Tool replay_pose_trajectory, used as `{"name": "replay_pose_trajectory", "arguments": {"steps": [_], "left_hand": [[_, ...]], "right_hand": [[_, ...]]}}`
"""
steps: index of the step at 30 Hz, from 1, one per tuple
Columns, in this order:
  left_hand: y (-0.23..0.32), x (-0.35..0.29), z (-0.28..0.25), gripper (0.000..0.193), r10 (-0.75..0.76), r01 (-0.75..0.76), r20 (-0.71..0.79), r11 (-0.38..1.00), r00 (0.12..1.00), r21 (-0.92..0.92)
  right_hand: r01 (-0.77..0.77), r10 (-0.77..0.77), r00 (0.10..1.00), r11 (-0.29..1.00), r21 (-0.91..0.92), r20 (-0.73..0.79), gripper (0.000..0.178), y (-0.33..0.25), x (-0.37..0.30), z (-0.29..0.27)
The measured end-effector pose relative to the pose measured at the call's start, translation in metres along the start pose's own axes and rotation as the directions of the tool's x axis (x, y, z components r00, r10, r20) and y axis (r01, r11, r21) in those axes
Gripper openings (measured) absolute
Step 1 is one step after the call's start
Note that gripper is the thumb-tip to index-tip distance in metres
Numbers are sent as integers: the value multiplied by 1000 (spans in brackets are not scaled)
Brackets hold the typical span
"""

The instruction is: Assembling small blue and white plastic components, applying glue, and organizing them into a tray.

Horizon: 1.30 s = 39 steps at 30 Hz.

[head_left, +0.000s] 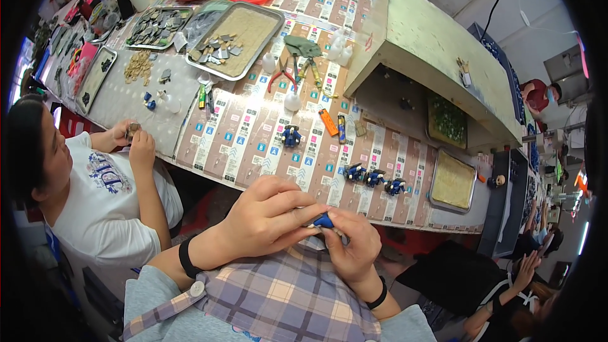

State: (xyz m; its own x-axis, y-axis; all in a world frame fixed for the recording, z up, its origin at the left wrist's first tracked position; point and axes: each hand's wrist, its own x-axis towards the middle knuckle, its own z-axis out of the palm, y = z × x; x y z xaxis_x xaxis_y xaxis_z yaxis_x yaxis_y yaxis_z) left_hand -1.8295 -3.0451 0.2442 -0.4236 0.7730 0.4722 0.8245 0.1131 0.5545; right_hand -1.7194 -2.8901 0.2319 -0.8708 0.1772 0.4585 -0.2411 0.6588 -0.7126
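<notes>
Close in front of my apron, my left hand [269, 218] and my right hand [353, 244] meet around a small blue piece [323, 220]. Both hands are closed, pinching it between fingertips; most of it is hidden, so its exact kind does not show. Beyond my hands on the table stands one small blue-and-dark figure [291, 136]. To its right, three similar figures [373, 178] lie in a row near the table's front edge. An orange lighter-shaped object [328, 123] and a slim blue-and-yellow one [342, 129] lie behind that row.
Red-handled pliers [282, 80] and a small white bottle [292, 101] stand farther back. A metal tray [259, 31] holds grey pieces. A pale box-like hood [437, 50] covers the back right, with a yellowish tray [453, 180] before it. At my left, a co-worker [107, 180] handles a small piece.
</notes>
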Motion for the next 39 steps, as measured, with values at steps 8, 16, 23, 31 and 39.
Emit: {"name": "replay_pose_trajectory", "arguments": {"steps": [8,16,23,31,39], "left_hand": [[-2,4,-6,42,-23,46,99,971,995,-236],[-1,3,-6,41,-70,102,130,960,989,-260],[-5,1,-7,41,-64,125,190,938,980,-325],[-5,1,-6,38,-98,170,192,898,977,-406],[-3,0,-5,38,-205,269,182,829,962,-491]], "right_hand": [[-242,230,970,893,380,78,22,5,-2,-5],[-352,314,936,802,482,160,21,7,-3,-5],[-477,376,879,713,514,294,22,12,-6,-8],[-546,381,833,449,707,401,20,19,-6,-8],[-550,393,806,226,804,441,22,23,-10,-3]]}}
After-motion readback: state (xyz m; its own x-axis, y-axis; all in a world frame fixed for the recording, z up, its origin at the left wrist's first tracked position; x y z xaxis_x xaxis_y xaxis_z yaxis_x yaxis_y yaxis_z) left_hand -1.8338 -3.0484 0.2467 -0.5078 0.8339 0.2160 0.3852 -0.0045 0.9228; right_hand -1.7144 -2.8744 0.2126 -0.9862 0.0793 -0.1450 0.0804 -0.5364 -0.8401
